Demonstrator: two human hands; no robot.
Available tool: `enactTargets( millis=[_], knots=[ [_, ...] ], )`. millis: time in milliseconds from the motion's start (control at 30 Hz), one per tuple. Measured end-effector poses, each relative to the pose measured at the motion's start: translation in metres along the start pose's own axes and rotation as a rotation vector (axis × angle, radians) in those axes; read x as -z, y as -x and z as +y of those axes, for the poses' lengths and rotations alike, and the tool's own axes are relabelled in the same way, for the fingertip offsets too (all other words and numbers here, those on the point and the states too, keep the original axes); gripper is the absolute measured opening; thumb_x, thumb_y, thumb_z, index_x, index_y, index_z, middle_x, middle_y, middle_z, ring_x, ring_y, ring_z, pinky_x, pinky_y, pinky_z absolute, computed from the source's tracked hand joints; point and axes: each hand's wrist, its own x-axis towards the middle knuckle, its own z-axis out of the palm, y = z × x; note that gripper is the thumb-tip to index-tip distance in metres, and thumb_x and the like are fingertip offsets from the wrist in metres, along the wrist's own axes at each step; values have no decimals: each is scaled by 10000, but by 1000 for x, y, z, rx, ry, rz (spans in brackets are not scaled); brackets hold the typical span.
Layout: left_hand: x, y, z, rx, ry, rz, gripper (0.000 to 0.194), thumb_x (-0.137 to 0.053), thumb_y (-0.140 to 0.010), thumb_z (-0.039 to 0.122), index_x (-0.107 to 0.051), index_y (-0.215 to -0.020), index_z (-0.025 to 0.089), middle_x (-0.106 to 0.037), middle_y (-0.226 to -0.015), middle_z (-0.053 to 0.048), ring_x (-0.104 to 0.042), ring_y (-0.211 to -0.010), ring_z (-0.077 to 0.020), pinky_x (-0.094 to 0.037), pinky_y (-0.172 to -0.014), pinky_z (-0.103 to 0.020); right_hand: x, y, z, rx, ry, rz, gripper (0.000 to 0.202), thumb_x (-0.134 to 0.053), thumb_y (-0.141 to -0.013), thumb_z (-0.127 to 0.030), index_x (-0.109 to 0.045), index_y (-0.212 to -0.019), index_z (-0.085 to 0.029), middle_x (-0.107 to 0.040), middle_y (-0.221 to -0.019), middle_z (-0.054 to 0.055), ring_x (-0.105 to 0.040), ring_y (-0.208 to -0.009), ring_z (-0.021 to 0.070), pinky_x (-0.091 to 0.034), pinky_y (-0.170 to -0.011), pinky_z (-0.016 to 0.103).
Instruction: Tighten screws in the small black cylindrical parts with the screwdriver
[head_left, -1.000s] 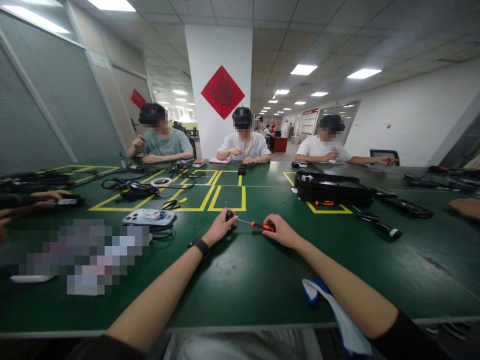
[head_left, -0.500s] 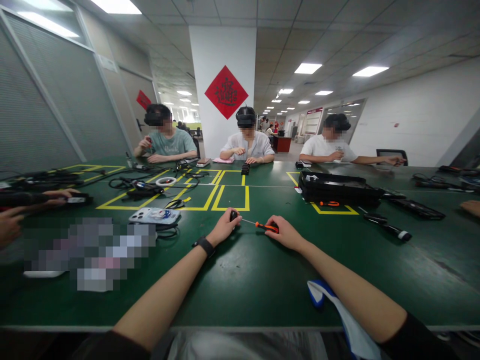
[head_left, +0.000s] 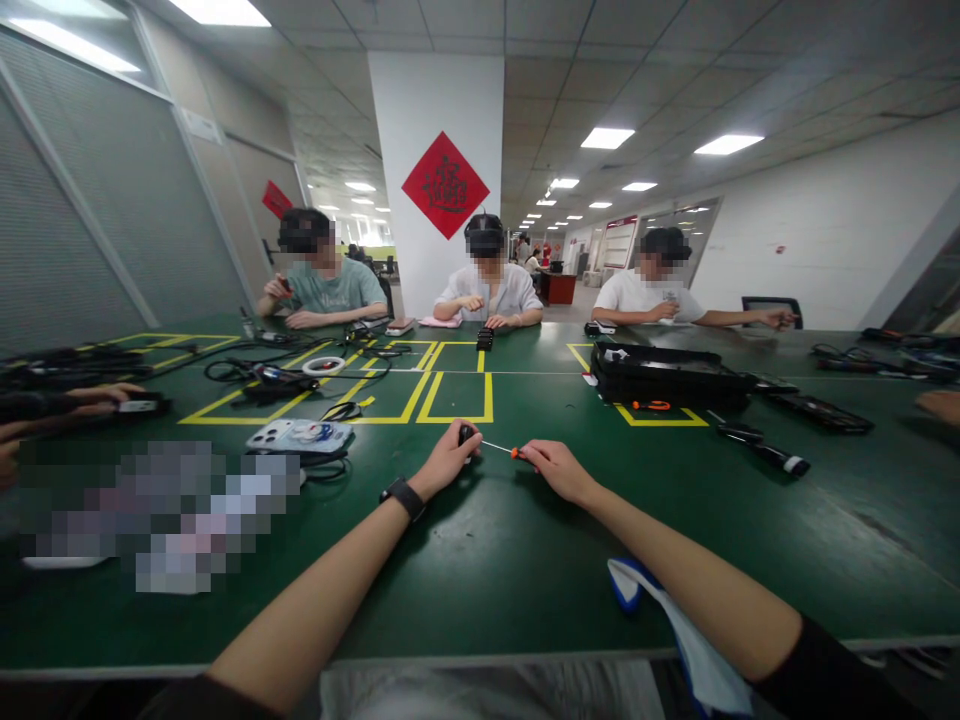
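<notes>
In the head view, my left hand [head_left: 447,462] grips a small black object [head_left: 466,434] near the middle of the green table. Most of that object is hidden by my fingers, so its kind cannot be made out. My right hand [head_left: 556,468] is closed around the handle of an orange-and-black screwdriver [head_left: 517,454]. The screwdriver lies nearly level, its thin metal shaft pointing left and its tip meeting the black object. Both hands are low over the tabletop.
A long black case [head_left: 667,376] stands at the right, with an orange-handled tool [head_left: 651,405] before it. A phone [head_left: 300,436], cables [head_left: 262,380] and a white tape roll [head_left: 324,366] lie left. A blue-and-white cloth [head_left: 660,600] hangs over the near edge. Several people sit around the table.
My right hand has shifted its grip on the screwdriver, now covering more of the handle. My left hand keeps the black object in place. The whole view has shifted slightly.
</notes>
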Motion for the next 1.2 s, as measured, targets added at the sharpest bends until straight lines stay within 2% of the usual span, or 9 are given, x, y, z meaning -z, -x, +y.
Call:
enactTargets(
  millis=[200, 400, 533, 700, 867, 1033, 1200],
  knots=[
    [3, 1, 0, -39, -42, 7, 303, -449, -772, 448, -470, -919, 184, -532, -719, 16, -526, -641, -112, -406, -590, -238, 2, 3, -4, 112, 158, 16, 184, -464, -845, -296, -586, -901, -171, -505, -880, 43, -479, -792, 136, -377, -730, 266],
    [2, 0, -2, -41, -64, 4, 305, -456, -769, 448, -474, -922, 186, -543, -742, 11, -521, -634, -110, -404, -582, -237, 2, 1, -2, 106, 201, 49, 166, -570, -775, -283, -565, -897, -170, -514, -870, 42, -470, -821, 156, -385, -735, 284],
    [4, -2, -4, -21, -56, 16, 310, -457, -766, 453, -476, -923, 186, -543, -730, 11, -524, -636, -111, -408, -584, -238, 6, 0, -1, 99, 243, 13, 186, -527, -803, -303, -577, -931, -178, -532, -871, 48, -469, -840, 163, -379, -756, 296],
    [7, -2, -4, 4, -58, 19, 316, -453, -765, 460, -476, -926, 189, -533, -706, 14, -535, -651, -120, -410, -567, -233, 15, -1, 7, 82, 241, -47, 209, -458, -842, -313, -611, -830, -170, -537, -850, 54, -477, -827, 160, -382, -752, 299],
    [7, -2, -3, 16, -54, 29, 311, -461, -760, 457, -479, -918, 190, -542, -719, 11, -540, -646, -116, -409, -561, -229, 14, -2, 13, 98, 200, -5, 166, -557, -774, -313, -584, -846, -166, -531, -868, 47, -477, -833, 161, -388, -748, 296],
    [6, -2, -4, -7, -61, 36, 314, -473, -751, 455, -478, -914, 186, -540, -707, 13, -535, -630, -117, -400, -553, -230, 10, -2, 15, 67, 202, 21, 246, -638, -696, -325, -553, -862, -165, -527, -886, 40, -473, -826, 161, -391, -733, 290],
    [6, -4, -7, 0, -63, 29, 316, -469, -752, 458, -479, -917, 188, -535, -686, 18, -534, -632, -121, -399, -561, -235, 15, -2, 17, 68, 220, -39, 184, -543, -781, -312, -590, -891, -173, -544, -891, 51, -474, -862, 167, -379, -779, 310]
  ],
)
